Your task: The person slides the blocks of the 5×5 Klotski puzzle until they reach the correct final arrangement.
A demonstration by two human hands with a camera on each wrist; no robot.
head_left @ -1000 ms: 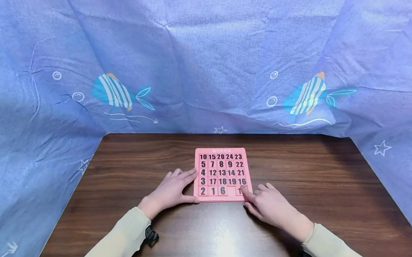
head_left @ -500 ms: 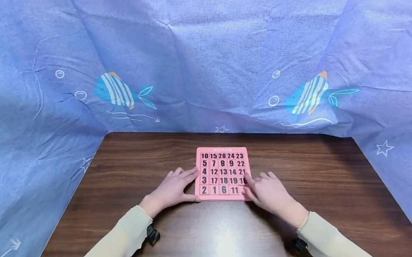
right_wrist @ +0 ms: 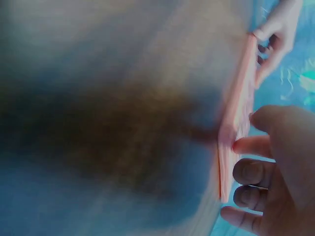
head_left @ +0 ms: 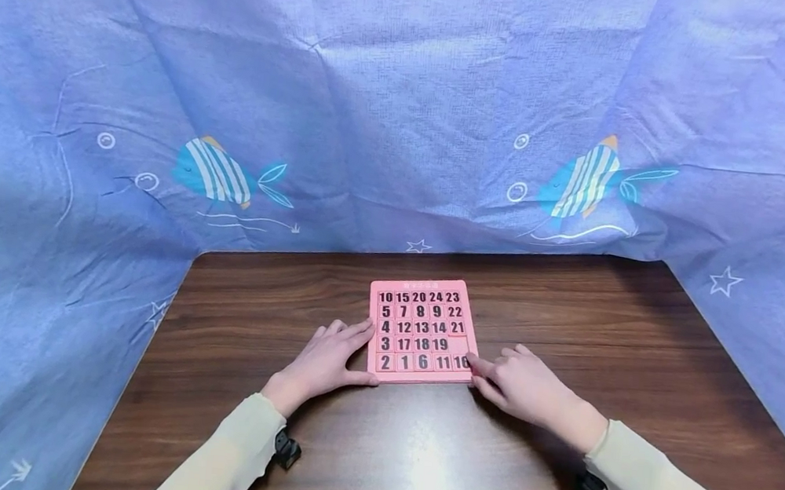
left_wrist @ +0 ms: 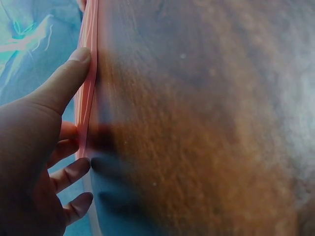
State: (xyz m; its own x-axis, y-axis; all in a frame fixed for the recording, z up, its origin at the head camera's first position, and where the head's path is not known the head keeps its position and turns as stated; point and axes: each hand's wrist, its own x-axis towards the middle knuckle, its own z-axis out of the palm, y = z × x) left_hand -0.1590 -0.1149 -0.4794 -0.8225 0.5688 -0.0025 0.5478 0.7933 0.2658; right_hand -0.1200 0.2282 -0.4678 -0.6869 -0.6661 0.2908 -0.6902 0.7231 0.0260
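Observation:
A pink sliding number puzzle (head_left: 424, 285) lies flat on the table, filled with black-numbered tiles. In the head view the tile 16 (head_left: 459, 363) sits at the bottom right, with the gap just above it, below the tile 21 (head_left: 457, 328). My right hand (head_left: 531, 386) touches the puzzle's lower right side, its index fingertip at the edge of tile 16. The other fingers bend loosely. My left hand (head_left: 325, 358) steadies the opposite side, fingers along the left edge and thumb at the near left corner. In the left wrist view the thumb (left_wrist: 69, 78) rests against the puzzle's layered side.
The brown wood-grain table (head_left: 275, 285) extends around the puzzle, with a bright reflection near the front. Blue cloth (head_left: 404, 120) printed with fish hangs behind the table and along its sides. Each wrist carries a small black device.
The tile 11 has slid left into the gap in the bottom row. Then my right index finger has moved tile 16 down to the bottom right corner. The left hand stays in place.

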